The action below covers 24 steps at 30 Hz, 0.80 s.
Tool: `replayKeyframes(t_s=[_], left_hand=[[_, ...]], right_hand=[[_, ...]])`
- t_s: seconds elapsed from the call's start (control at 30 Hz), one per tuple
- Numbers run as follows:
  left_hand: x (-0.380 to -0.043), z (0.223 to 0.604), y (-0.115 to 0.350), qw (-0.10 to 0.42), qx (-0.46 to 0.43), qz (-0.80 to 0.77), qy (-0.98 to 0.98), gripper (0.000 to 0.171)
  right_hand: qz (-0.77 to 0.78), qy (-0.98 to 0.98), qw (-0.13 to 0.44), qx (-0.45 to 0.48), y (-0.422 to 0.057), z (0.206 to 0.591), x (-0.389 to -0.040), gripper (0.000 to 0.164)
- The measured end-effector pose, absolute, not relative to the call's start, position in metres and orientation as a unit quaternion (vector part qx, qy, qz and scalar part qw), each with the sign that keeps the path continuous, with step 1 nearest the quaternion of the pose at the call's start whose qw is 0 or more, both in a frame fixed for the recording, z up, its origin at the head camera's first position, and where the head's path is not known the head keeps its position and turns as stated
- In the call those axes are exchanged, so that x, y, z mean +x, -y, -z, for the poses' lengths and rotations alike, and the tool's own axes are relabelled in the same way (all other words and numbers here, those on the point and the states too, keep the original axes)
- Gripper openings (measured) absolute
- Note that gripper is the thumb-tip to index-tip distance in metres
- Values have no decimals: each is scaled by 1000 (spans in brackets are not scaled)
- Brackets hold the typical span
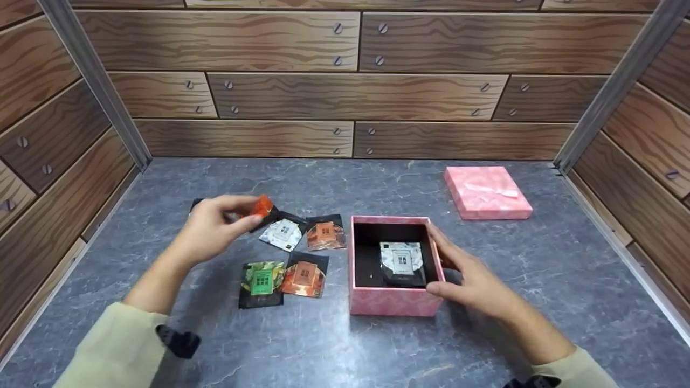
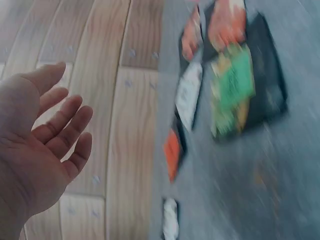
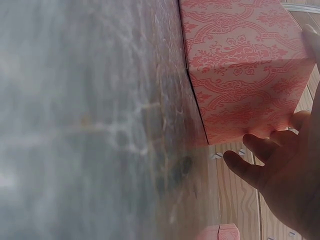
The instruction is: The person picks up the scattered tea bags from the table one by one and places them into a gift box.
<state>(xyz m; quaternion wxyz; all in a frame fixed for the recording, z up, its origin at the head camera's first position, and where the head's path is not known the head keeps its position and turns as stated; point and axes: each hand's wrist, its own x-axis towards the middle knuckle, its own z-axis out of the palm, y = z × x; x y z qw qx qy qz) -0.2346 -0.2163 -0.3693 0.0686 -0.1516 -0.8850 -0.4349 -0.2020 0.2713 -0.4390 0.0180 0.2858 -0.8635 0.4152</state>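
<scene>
My left hand (image 1: 215, 223) hovers over the left side of the tabletop, its fingers loosely spread and nothing between them in the left wrist view. Just past its thumb and forefinger is an orange-and-black sachet (image 1: 262, 206). Beside that lie a white-patterned sachet (image 1: 284, 231) and an orange-brown one. At the right, my right hand (image 1: 474, 283) holds an open pink gift box (image 1: 396, 302), thumb over the near corner of the rim and fingertips against its patterned side wall (image 3: 250, 100). Inside the box rests a white-and-black sachet (image 1: 402, 261).
A pink lid (image 1: 488, 194) with a ribbon bow lies at the back right. Nearer the front are a green-labelled sachet (image 1: 262, 283) and an orange-brown sachet (image 1: 304, 275). Another sachet (image 2: 170, 220) shows low in the left wrist view. Wood-patterned walls (image 1: 350, 97) enclose the grey tabletop.
</scene>
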Motion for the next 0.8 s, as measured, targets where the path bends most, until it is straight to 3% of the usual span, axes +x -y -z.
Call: replayKeyframes(t_s=[0.3, 0.8], left_hand=[[-206, 415, 257, -21, -114, 466, 877, 56], [-199, 456, 248, -36, -154, 448, 880, 68]], right_hand=[[-407, 867, 18, 288, -270, 442, -201, 103], [-408, 869, 14, 279, -273, 438, -200, 104]])
